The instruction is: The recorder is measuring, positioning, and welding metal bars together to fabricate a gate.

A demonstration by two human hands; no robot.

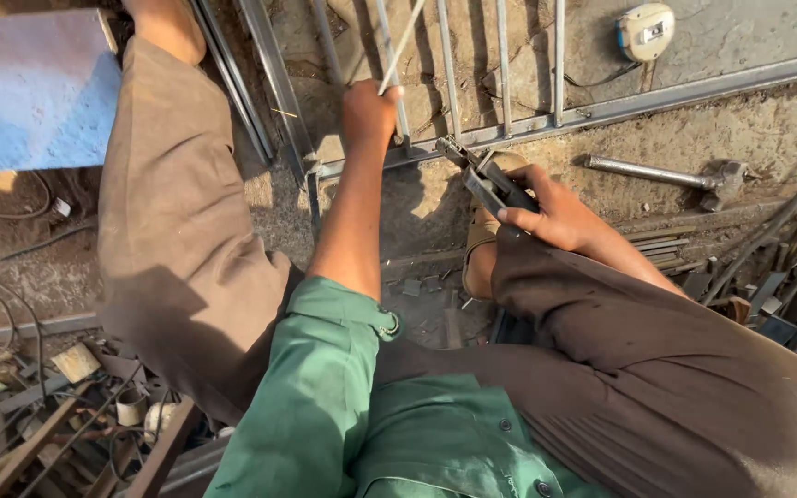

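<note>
Two hands: rod [401, 46]; electrode holder [483, 177].

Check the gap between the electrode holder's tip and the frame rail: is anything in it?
Nothing visible. The right hand holds the electrode holder with its tip almost at the frame rail. The left hand grips a thin rod further left, out of the way.

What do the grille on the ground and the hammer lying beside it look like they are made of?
The grille looks like bare steel: dull grey bars and frame, unpainted, with rusty patches. The hammer seems all metal too, with a grey tubular handle and a dark, worn head. The thin rod in the left hand looks pale and matte, possibly a coated welding rod.
</note>
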